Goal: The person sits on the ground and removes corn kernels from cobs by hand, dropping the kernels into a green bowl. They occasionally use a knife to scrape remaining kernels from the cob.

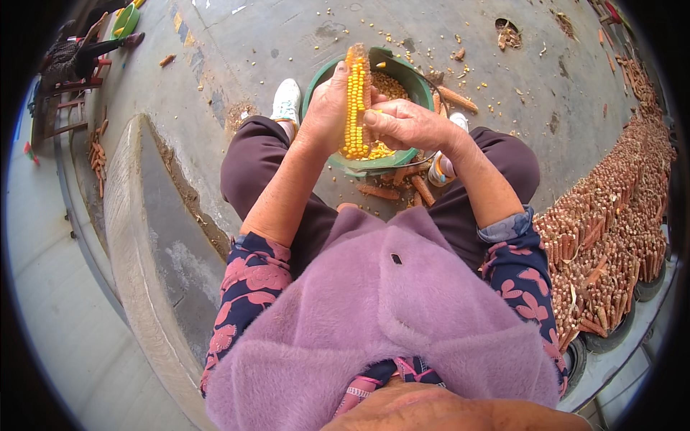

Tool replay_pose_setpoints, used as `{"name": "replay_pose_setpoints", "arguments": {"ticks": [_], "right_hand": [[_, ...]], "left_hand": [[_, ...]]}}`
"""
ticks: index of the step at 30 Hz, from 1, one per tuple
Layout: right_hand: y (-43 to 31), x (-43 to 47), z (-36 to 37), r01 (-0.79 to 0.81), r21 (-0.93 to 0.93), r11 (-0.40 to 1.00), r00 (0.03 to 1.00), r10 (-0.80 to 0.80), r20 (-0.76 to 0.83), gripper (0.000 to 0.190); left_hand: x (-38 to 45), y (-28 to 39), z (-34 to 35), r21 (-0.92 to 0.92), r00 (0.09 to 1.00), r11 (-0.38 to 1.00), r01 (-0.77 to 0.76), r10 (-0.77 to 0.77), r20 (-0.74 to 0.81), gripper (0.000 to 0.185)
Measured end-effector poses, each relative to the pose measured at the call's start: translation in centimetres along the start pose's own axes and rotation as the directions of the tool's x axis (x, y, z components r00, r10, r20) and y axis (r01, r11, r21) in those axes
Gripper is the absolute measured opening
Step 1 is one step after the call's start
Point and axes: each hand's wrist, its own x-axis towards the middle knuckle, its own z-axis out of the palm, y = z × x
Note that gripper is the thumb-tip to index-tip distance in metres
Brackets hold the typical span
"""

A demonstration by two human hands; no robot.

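A partly shelled ear of yellow corn (356, 108) stands lengthwise in my left hand (325, 110), with the thumb along its left side. Rows of kernels cover its left and middle, while its right side and tip show bare cob. My right hand (404, 123) presses its thumb and fingers to the ear's right side, a few loose kernels at the fingertips. Both hands are above a green plastic tub (318, 83) between my feet. Loose corn kernels (391, 86) lie inside the tub, partly hidden by my hands.
Bare cobs (379, 191) lie on the concrete floor around the tub, with kernels scattered beyond. A large stack of cobs (598, 237) rises at the right above tires (578, 358). A concrete ledge (126, 215) runs along the left. Another person (67, 62) sits at the upper left near a green basin (128, 21).
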Motion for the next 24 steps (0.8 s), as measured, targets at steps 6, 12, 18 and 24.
{"name": "replay_pose_setpoints", "arguments": {"ticks": [6, 12, 18, 24], "right_hand": [[-0.8, 0.3, 0.3, 0.036, -0.003, 0.999, 0.984, -0.036, -0.176, 0.058], [-0.7, -0.1, 0.0, 0.019, -0.026, 0.999, 0.993, -0.022, -0.112, 0.053], [0.0, -0.2, 0.0, 0.076, 0.056, 0.996, 0.99, -0.068, -0.127, 0.05], [-0.7, 0.2, 0.0, 0.044, 0.012, 0.999, 0.963, -0.039, -0.268, 0.06]], "left_hand": [[0.6, -1.5, -0.8, 0.193, 0.986, 0.967, -0.165, 0.163, 0.027, 0.053], [0.4, -2.1, -0.5, 0.177, 0.991, 0.977, -0.122, 0.129, -0.029, 0.047], [0.5, -2.0, -0.4, 0.0, 0.999, 1.0, -0.011, 0.011, -0.05, 0.049], [0.4, -2.1, -0.6, 0.231, 0.99, 0.963, -0.14, 0.139, 0.021, 0.051]]}}
